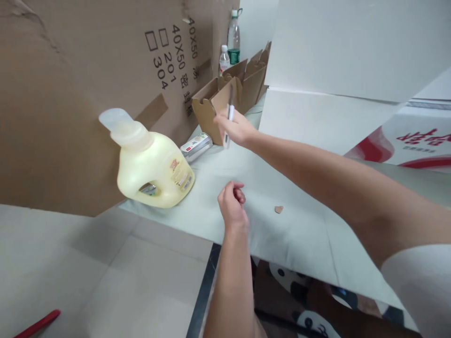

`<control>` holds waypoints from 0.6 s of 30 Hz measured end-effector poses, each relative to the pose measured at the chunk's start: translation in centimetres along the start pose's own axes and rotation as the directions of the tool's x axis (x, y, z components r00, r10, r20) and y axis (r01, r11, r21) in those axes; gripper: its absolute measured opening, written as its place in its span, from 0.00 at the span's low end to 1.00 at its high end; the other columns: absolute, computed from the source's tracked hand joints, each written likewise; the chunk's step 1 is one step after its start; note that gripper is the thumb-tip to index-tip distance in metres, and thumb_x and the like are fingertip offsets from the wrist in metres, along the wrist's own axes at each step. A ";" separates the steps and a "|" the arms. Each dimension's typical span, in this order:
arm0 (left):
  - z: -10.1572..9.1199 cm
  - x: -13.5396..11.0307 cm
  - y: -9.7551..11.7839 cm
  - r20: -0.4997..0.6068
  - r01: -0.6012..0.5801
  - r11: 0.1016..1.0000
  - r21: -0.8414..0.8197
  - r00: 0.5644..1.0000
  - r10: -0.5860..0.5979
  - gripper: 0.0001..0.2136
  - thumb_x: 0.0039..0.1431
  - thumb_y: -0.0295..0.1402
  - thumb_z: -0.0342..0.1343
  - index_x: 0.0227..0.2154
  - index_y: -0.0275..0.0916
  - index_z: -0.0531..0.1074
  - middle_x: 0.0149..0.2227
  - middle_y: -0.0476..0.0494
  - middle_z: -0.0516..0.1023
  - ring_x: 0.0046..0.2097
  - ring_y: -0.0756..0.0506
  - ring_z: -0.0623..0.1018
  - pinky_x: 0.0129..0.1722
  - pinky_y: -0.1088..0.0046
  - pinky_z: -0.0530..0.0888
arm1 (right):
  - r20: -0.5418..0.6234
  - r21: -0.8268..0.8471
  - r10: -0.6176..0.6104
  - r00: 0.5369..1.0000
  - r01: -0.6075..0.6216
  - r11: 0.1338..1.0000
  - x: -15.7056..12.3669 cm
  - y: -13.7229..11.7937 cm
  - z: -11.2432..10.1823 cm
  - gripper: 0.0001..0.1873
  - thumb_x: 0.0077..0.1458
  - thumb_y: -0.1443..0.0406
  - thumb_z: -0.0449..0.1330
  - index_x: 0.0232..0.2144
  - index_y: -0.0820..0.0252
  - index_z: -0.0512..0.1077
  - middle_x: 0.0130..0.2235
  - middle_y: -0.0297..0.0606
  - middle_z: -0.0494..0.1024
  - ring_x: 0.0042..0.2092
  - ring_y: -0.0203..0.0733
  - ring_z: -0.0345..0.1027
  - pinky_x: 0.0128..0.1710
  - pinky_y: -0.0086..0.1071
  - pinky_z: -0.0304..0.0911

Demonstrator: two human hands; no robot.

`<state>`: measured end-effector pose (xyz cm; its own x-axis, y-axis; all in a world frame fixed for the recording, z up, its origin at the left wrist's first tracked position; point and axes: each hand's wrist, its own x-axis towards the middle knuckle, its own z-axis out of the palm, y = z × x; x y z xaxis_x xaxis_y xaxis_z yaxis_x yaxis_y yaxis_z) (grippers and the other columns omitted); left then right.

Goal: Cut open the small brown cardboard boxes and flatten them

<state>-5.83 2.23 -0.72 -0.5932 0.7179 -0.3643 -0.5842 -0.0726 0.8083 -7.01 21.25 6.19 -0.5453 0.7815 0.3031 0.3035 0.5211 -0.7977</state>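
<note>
My right hand [237,127] is raised over the far part of the table, closed around a white-handled utility knife [230,112]. Its thin grey blade points up and is blurred. Just behind it stand open brown cardboard boxes [206,115]. My left hand [232,199] is near the table's front edge, fingers curled in, with nothing seen in them. To the right of it lies a small cardboard scrap [278,209]. A pale yellow detergent jug [158,164] leans, tilted, to the left of both hands.
A big cardboard sheet [70,103] stands upright on the left. Behind the jug lies a clear packet [196,146]. Two bottles, one with a green label [234,42], stand at the back. White panels [327,112] rise on the right. The cloth-covered table [303,244] ends above a tiled floor.
</note>
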 end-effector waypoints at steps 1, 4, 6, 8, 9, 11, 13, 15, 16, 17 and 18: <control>-0.1 0.2 0.2 -0.047 -0.006 1.000 -0.026 0.999 0.005 0.10 0.52 0.36 0.53 0.19 0.39 0.66 0.17 0.57 0.55 0.20 0.55 0.57 0.23 0.75 0.54 | -0.003 -0.072 -0.056 0.998 0.056 0.996 2.3 -0.4 1.0 0.14 0.66 0.57 0.52 0.37 0.61 0.70 0.50 0.42 0.75 0.56 0.49 0.71 0.62 0.50 0.64; -0.2 0.4 0.5 -0.104 0.005 0.998 -0.064 0.995 -0.012 0.11 0.53 0.34 0.51 0.17 0.40 0.61 0.17 0.57 0.53 0.20 0.55 0.55 0.23 0.74 0.53 | 0.077 -0.209 -0.102 0.992 0.116 0.971 7.2 -0.5 3.1 0.19 0.66 0.54 0.54 0.41 0.66 0.71 0.63 0.46 0.64 0.67 0.61 0.59 0.69 0.60 0.47; -0.3 0.4 0.7 -0.093 0.020 0.997 -0.074 0.995 -0.027 0.11 0.53 0.33 0.51 0.17 0.40 0.61 0.17 0.57 0.52 0.20 0.55 0.55 0.22 0.74 0.53 | 0.105 -0.254 -0.068 0.992 0.093 0.963 8.5 -0.1 3.7 0.21 0.65 0.52 0.55 0.41 0.68 0.71 0.63 0.50 0.62 0.66 0.68 0.61 0.68 0.65 0.45; -0.4 0.3 0.7 -0.094 0.019 0.996 -0.090 0.995 -0.028 0.11 0.52 0.32 0.51 0.17 0.40 0.61 0.17 0.57 0.53 0.20 0.55 0.55 0.22 0.74 0.53 | 0.081 -0.274 -0.026 0.996 0.047 0.961 8.4 0.5 3.7 0.22 0.64 0.52 0.57 0.40 0.70 0.70 0.61 0.53 0.64 0.63 0.70 0.63 0.67 0.69 0.46; -0.4 0.3 0.7 -0.101 0.016 0.995 -0.101 0.995 -0.027 0.10 0.51 0.32 0.51 0.17 0.40 0.61 0.17 0.57 0.53 0.20 0.55 0.55 0.22 0.74 0.52 | 0.057 -0.271 -0.007 0.998 0.022 0.962 8.1 0.8 3.4 0.21 0.63 0.53 0.58 0.40 0.70 0.70 0.59 0.53 0.65 0.63 0.70 0.64 0.66 0.69 0.47; -0.5 0.1 0.7 -0.121 -0.002 0.994 -0.114 0.993 -0.012 0.09 0.49 0.31 0.51 0.17 0.40 0.60 0.16 0.57 0.53 0.20 0.55 0.55 0.22 0.74 0.52 | 0.003 -0.242 0.025 1.000 -0.024 0.970 7.1 1.2 2.5 0.18 0.63 0.56 0.59 0.39 0.69 0.69 0.54 0.51 0.69 0.62 0.66 0.65 0.66 0.67 0.49; -0.6 0.0 0.7 -0.136 -0.031 0.993 -0.110 0.991 0.016 0.08 0.48 0.32 0.51 0.17 0.40 0.60 0.17 0.57 0.53 0.20 0.54 0.55 0.22 0.74 0.52 | -0.039 -0.213 0.052 0.998 -0.059 0.975 6.1 1.5 1.3 0.15 0.65 0.57 0.57 0.38 0.67 0.69 0.49 0.48 0.72 0.60 0.62 0.67 0.65 0.64 0.54; -0.6 -0.2 0.7 -0.142 -0.069 0.994 -0.088 0.988 0.056 0.08 0.48 0.33 0.50 0.18 0.41 0.59 0.17 0.57 0.52 0.20 0.54 0.55 0.22 0.74 0.52 | -0.078 -0.203 0.065 0.995 -0.079 0.976 5.0 1.7 -0.2 0.16 0.67 0.57 0.55 0.39 0.67 0.69 0.46 0.45 0.73 0.57 0.58 0.70 0.63 0.62 0.57; -0.6 -0.2 0.6 -0.146 -0.090 0.993 -0.070 0.986 0.079 0.08 0.49 0.33 0.50 0.18 0.41 0.58 0.17 0.57 0.51 0.20 0.54 0.55 0.22 0.74 0.53 | -0.100 -0.205 0.052 0.994 -0.072 0.976 4.2 1.8 -0.9 0.16 0.67 0.57 0.54 0.41 0.67 0.70 0.45 0.44 0.74 0.56 0.56 0.71 0.62 0.61 0.59; -0.6 -0.3 0.6 -0.152 -0.114 0.992 -0.049 0.983 0.106 0.08 0.49 0.33 0.49 0.18 0.41 0.58 0.17 0.57 0.51 0.20 0.53 0.55 0.22 0.74 0.53 | -0.127 -0.211 0.003 0.992 -0.030 0.977 3.1 1.8 -1.7 0.17 0.68 0.57 0.52 0.43 0.67 0.70 0.45 0.44 0.74 0.55 0.55 0.71 0.61 0.59 0.61; -0.5 -0.4 0.6 -0.161 -0.145 0.989 -0.025 0.977 0.139 0.08 0.50 0.33 0.49 0.19 0.42 0.58 0.18 0.57 0.51 0.21 0.53 0.56 0.23 0.74 0.54 | -0.157 -0.218 -0.068 0.985 0.033 0.975 1.7 1.7 -2.6 0.17 0.69 0.57 0.51 0.45 0.67 0.69 0.44 0.43 0.74 0.54 0.53 0.72 0.59 0.57 0.63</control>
<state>-6.24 1.52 -0.35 -0.7498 0.5802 -0.3182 -0.5060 -0.1930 0.8407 -5.43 24.34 6.72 -0.4356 0.7883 0.4346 0.4483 0.6086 -0.6547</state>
